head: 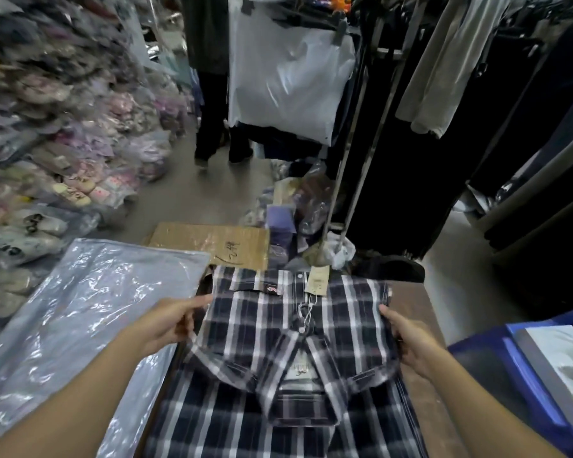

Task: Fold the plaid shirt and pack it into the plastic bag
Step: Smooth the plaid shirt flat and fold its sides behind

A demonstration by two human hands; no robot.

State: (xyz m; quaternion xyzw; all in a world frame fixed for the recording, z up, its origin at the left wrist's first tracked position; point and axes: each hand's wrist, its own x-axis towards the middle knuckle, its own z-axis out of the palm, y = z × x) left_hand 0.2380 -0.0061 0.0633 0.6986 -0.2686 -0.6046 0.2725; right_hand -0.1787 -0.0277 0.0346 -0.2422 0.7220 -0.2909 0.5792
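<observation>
I have my left hand (166, 325) pinching the left edge of the folded navy-and-white plaid shirt (288, 338), and my right hand (407, 342) gripping its right edge, each grip pressed together on cloth. The shirt sits collar toward me on the brown worktop (424, 375), atop another plaid garment. The clear plastic bag (80, 312) lies flat just left.

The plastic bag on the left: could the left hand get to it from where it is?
Probably yes. The plastic bag lies flat right beside the left hand, with nothing between them. But its fingers are gripping the plaid shirt, so that side would have to be let go first.
</observation>
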